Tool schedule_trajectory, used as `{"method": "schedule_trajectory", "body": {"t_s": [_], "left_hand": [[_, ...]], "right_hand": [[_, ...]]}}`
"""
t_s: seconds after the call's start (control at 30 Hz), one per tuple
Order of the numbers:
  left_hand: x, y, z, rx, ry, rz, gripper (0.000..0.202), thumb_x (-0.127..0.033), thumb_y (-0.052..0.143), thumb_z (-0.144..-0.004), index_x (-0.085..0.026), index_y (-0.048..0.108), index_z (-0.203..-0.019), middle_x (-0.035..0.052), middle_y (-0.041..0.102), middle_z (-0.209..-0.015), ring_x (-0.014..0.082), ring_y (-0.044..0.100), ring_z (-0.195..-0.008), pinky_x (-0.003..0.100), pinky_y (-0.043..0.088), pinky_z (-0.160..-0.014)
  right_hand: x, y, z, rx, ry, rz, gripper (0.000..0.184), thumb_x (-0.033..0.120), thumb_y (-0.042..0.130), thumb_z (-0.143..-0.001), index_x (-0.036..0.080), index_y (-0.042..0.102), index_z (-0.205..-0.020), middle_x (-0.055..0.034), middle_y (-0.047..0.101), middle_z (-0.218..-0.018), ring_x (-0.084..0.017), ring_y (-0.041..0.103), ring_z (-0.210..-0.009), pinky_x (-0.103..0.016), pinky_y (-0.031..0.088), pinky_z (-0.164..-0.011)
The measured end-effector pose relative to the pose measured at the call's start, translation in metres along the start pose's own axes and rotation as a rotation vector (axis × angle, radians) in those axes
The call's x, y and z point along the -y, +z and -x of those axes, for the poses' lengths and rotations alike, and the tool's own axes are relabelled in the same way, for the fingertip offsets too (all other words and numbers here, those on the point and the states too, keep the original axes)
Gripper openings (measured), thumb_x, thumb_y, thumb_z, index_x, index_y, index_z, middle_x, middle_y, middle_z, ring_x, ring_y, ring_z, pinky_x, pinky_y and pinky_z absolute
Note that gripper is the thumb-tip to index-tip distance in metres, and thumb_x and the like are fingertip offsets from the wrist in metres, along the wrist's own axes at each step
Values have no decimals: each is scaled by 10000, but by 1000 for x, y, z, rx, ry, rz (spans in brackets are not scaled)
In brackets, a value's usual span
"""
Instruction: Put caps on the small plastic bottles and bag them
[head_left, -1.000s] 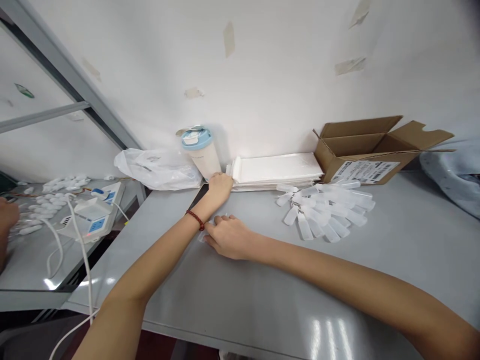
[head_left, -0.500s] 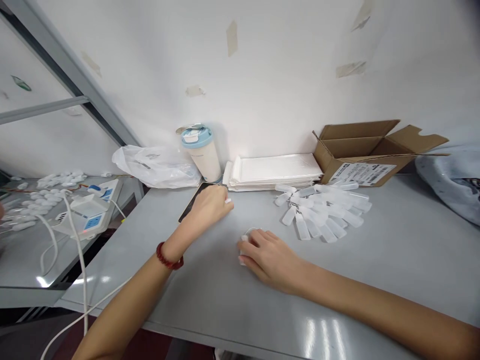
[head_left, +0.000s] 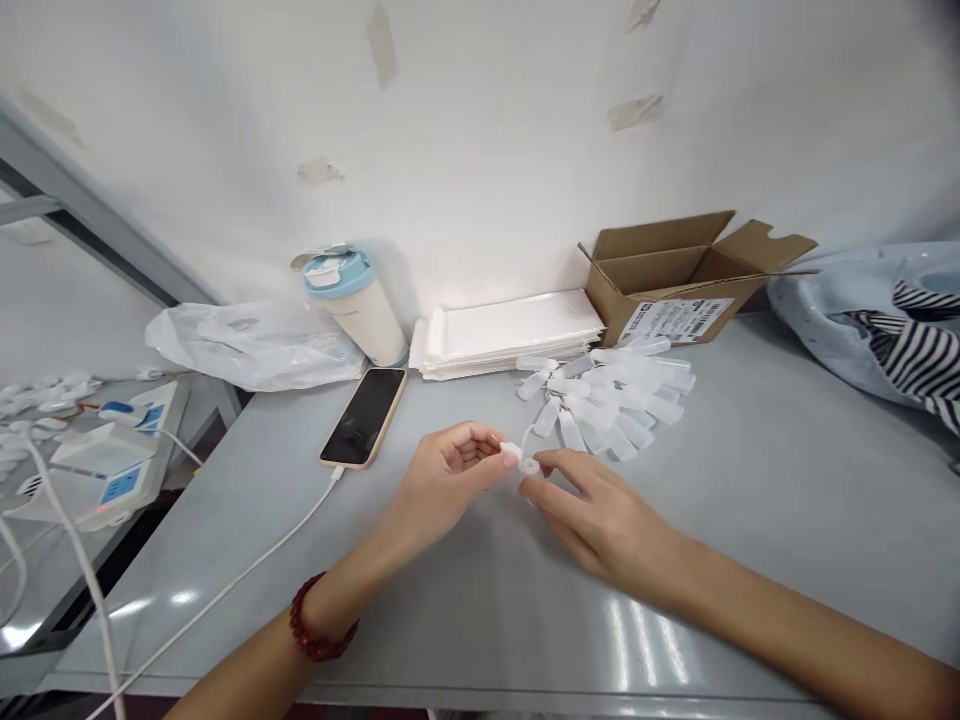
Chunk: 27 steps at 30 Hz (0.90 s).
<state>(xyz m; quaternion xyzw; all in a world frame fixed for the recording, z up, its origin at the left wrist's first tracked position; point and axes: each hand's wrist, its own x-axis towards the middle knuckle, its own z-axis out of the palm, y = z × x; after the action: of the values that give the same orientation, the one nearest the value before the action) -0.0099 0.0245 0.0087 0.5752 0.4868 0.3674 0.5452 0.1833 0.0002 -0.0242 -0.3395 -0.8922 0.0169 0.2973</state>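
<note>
My left hand [head_left: 450, 475] is closed in a pinch on a small white piece [head_left: 511, 452] between thumb and fingertips. Just right of it, my right hand [head_left: 592, 505] grips a small translucent white cylinder [head_left: 530, 467] with a round top, low over the grey table. A thin white strand curves up between the two small parts; I cannot tell which one it belongs to. Right behind my hands lies a fanned bunch of translucent white tags [head_left: 611, 400]. To the left, a phone [head_left: 365, 417] with a dark screen lies face up, its white cable [head_left: 255, 565] plugged in.
Along the wall stand a cup with a blue lid [head_left: 360, 305], a stack of white padded envelopes [head_left: 517, 330] and an open cardboard box [head_left: 667, 285]. A plastic bag [head_left: 247, 345] lies left, light blue fabric [head_left: 832, 310] right. A power strip [head_left: 142, 460] sits on the neighbouring table.
My left hand has come from over the phone to the right and nearer, meeting my right hand. The phone is now uncovered. The whole view has turned right.
</note>
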Motion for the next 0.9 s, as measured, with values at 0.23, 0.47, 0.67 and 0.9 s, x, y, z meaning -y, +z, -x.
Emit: {"method": "schedule_trajectory", "body": {"t_s": [0.23, 0.47, 0.67, 0.9], "left_hand": [[-1, 5, 10, 15, 238, -109, 88, -224, 628, -802, -173, 613, -872, 27, 628, -840, 126, 587, -743, 232, 498, -667], [2, 8, 14, 16, 589, -386, 108, -113, 602, -792, -168, 616, -884, 38, 662, -827, 124, 573, -698, 256, 499, -658], [2, 7, 17, 24, 543, -425, 115, -135, 609, -796, -185, 620, -899, 22, 693, -842, 122, 597, -700, 249, 507, -679], [-4, 5, 16, 35, 416, -378, 81, -180, 611, -802, -182, 639, -878, 29, 704, -845, 137, 619, -720, 260, 509, -683]], "right_hand": [[1, -10, 0, 71, -57, 123, 406, -42, 310, -752, 131, 574, -1008, -188, 563, -1039, -228, 601, -876, -307, 534, -631], [1, -11, 1, 65, -53, 150, 389, -15, 320, -792, 161, 518, -1076, -146, 557, -1024, -212, 581, -843, -299, 528, -631], [-1, -10, 2, 87, -1, 96, 348, -21, 338, -787, 155, 490, -1046, -150, 571, -1020, -207, 604, -819, -293, 519, -611], [-1, -6, 2, -58, 55, -82, 297, 103, 402, -894, 143, 405, -1188, -114, 635, -976, -198, 639, -843, -329, 552, -674]]}}
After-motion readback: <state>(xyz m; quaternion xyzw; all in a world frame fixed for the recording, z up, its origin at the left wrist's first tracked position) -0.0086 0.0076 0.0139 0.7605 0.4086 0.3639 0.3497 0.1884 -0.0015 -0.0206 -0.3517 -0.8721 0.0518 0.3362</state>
